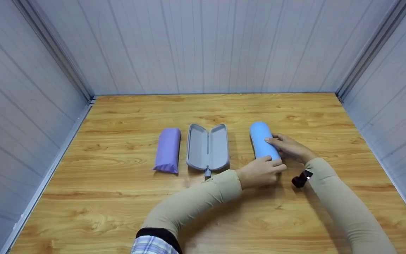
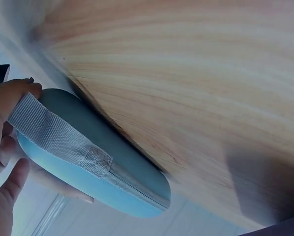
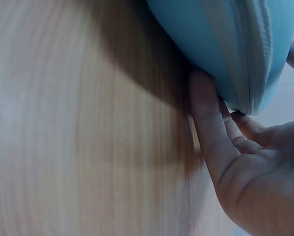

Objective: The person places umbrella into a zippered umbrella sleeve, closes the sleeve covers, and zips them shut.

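Note:
A closed light-blue zip case (image 1: 262, 139) lies on the right part of the wooden table, tilted slightly. My right hand (image 1: 292, 147) holds its right side, thumb on top and fingers at the edge. At the near end, my left hand (image 1: 262, 171) has its fingers on the case. The left wrist view shows a grey fabric strap (image 2: 58, 135) on the blue case (image 2: 122, 199), pinched at its end by the left hand (image 2: 4, 147). In the right wrist view, fingers of the right hand (image 3: 255, 167) reach under the case (image 3: 201, 34).
An open grey case (image 1: 219, 148) lies mid-table with its tab toward the near side. Left of it is a purple pouch (image 1: 167, 150). A small black object (image 1: 299, 180) is beside the right sleeve. Pale panels (image 1: 203, 46) enclose the wooden table (image 1: 118, 197) at the back and sides.

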`<action>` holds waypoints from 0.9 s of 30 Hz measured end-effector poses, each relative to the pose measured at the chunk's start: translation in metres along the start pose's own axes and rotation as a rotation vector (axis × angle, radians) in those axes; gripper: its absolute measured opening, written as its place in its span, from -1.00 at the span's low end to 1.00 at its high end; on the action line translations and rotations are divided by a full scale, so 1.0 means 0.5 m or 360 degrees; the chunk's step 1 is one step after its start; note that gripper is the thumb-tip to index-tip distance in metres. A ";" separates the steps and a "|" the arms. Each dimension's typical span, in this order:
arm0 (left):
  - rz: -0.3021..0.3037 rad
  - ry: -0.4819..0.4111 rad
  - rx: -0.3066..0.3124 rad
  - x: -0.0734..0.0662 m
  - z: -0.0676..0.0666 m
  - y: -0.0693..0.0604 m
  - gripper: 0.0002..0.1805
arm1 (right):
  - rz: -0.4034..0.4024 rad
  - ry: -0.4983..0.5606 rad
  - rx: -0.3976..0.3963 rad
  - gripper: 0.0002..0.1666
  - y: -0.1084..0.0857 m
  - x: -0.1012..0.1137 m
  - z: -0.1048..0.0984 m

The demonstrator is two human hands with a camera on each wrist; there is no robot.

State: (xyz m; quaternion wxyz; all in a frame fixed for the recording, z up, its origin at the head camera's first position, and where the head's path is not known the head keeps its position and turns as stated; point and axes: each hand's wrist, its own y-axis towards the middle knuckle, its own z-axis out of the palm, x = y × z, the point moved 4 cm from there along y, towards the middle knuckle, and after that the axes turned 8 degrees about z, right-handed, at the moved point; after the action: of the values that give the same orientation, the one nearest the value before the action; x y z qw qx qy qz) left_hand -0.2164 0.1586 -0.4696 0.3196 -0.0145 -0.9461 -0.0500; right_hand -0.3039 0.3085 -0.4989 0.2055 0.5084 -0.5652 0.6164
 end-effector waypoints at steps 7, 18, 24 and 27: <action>-0.0046 -0.0020 0.0110 -0.001 -0.002 0.002 -0.75 | 0.0000 -0.0028 -0.0031 0.08 -0.002 0.003 0.001; -0.0023 -0.0114 0.0119 -0.002 -0.019 -0.008 -0.77 | -0.0059 -0.0314 -0.0238 -0.02 -0.010 0.022 0.022; -0.0019 -0.0119 0.0111 -0.003 -0.017 -0.012 -0.78 | -0.0114 -0.0616 -0.0433 -0.07 -0.012 0.029 0.038; -0.0037 -0.0138 0.0107 -0.003 -0.017 -0.015 -0.79 | -0.0166 -0.0673 -0.0487 -0.07 -0.010 0.030 0.044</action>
State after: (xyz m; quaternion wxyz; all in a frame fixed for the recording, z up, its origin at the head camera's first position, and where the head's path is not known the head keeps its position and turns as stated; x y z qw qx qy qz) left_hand -0.2107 0.1502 -0.4645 0.2779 0.0051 -0.9604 -0.0212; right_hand -0.2971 0.2852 -0.4870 0.1887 0.6172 -0.6552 0.3925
